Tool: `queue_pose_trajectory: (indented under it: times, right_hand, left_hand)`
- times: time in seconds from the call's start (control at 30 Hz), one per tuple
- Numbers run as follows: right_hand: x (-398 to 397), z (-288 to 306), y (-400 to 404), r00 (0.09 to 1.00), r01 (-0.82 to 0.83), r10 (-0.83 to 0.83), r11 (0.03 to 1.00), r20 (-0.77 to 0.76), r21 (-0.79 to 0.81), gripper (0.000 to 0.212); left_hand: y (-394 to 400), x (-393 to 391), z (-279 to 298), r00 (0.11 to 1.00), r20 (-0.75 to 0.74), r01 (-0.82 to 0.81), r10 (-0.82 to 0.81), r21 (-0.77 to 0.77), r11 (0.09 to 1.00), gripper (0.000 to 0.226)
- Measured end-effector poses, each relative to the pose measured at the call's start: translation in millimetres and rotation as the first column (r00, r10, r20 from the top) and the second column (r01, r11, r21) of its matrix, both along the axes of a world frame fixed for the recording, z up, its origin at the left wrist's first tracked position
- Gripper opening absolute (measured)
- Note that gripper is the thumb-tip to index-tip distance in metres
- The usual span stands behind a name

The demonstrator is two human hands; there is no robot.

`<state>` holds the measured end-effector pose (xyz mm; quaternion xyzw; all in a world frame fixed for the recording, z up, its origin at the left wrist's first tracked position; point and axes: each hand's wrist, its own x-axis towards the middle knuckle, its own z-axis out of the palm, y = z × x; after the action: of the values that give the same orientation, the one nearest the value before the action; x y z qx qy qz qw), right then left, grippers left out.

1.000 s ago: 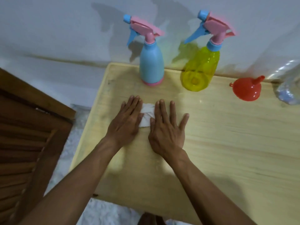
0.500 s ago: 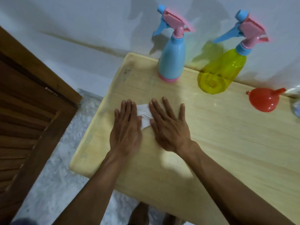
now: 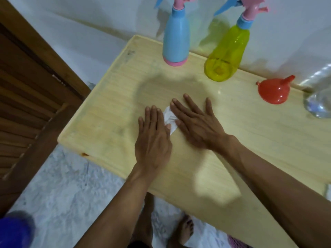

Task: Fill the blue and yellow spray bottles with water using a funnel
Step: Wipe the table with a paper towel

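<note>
We keep left hand and right hand flat, fingers straight, on white paper, hands drifted nearer table edge, blue bottle, yellow bottle, red funnel behind, untouched.

Sprayer tops cropped; tissue half-covered

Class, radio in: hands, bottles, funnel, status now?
Left hand and right hand flat on white paper. Spray bottles capped. Funnel untouched.

bare forearms, no sleeves, bare feet
</note>
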<state>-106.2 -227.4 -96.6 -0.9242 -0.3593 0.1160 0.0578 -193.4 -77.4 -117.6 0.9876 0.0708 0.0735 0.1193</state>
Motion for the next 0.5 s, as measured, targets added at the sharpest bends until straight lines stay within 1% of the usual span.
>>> queue_pose_trajectory:
  times: [0.1, 0.23, 0.37, 0.5]
  right_hand:
    - [-5, 1, -29, 1.0, -0.013, 0.013, 1.0, -0.003, 0.003, 0.067]
    - [-16, 2, -66, 1.0, -0.011, 0.011, 1.0, 0.001, -0.004, 0.066]
    - [-31, 4, -102, 0.999, 0.042, -0.041, 0.999, -0.033, 0.01, 0.067]
    - [-51, 3, -136, 0.993, 0.121, -0.121, 0.992, -0.011, 0.021, 0.065]
  left_hand:
    - [-24, -7, 0, 1.0, 0.002, -0.005, 0.005, -0.015, 1.0, 0.059]
    - [-60, -19, -1, 0.999, -0.003, 0.049, -0.049, -0.018, 0.999, 0.058]
    - [-89, -24, -2, 0.996, -0.008, 0.087, -0.087, -0.034, 0.996, 0.057]
    - [-116, -27, -1, 0.981, 0.002, 0.191, -0.192, -0.04, 0.981, 0.057]
